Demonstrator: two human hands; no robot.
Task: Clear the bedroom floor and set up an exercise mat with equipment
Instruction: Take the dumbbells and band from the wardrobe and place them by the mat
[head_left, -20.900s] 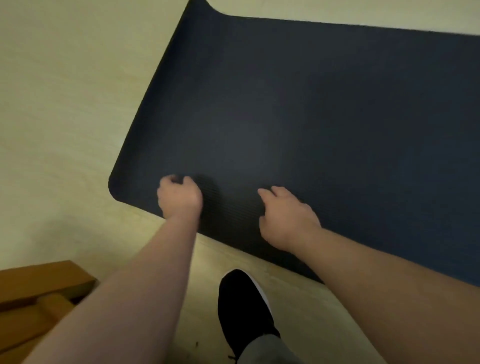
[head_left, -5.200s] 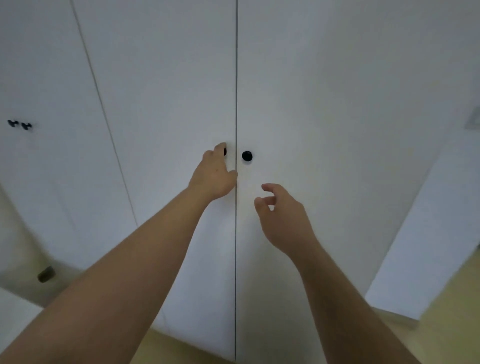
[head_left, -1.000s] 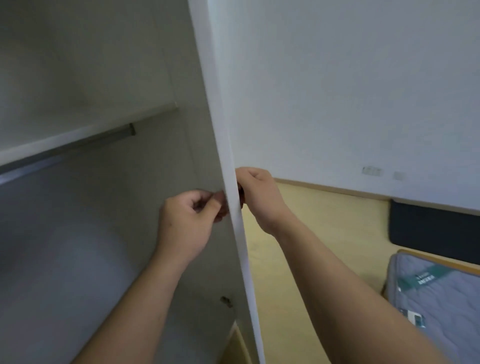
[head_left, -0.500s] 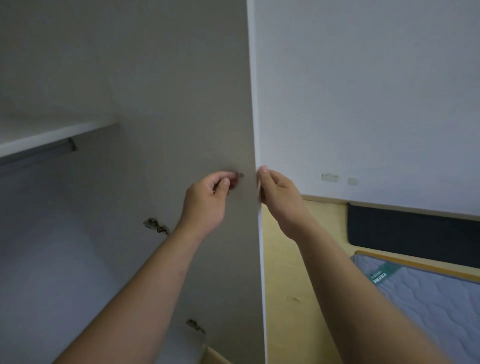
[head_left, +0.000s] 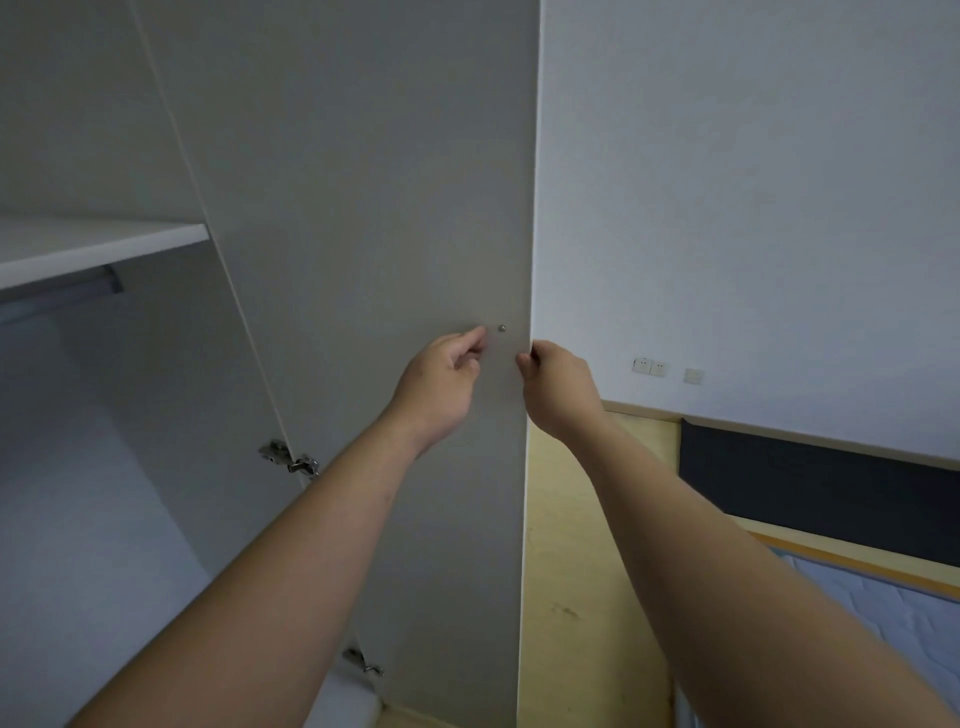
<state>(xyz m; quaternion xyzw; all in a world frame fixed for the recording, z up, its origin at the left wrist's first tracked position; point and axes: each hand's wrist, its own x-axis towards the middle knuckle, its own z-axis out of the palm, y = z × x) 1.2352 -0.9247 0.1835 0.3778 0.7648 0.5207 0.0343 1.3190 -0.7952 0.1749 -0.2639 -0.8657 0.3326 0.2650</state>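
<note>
A white wardrobe door (head_left: 374, 260) stands swung wide, its inner face toward me. My right hand (head_left: 558, 389) wraps around the door's free edge at mid-height, thumb on the inner face, fingers hidden behind it. My left hand (head_left: 441, 384) is loosely curled against the inner face, fingertips just left of a small screw head (head_left: 502, 328). The dark blue exercise mat (head_left: 815, 488) lies flat on the floor at the right, along the wall.
The wardrobe interior (head_left: 104, 467) at the left shows a shelf (head_left: 98, 247) with a hanging rail (head_left: 62, 299) beneath. Two hinges (head_left: 288, 458) join the door. A mattress (head_left: 893, 618) in a wooden frame lies at lower right, pale floor (head_left: 576, 571) between it and the door.
The door has swung further open toward the right, showing more of its inner face. My right hand stayed on its edge and my left hand stayed near the screw head.
</note>
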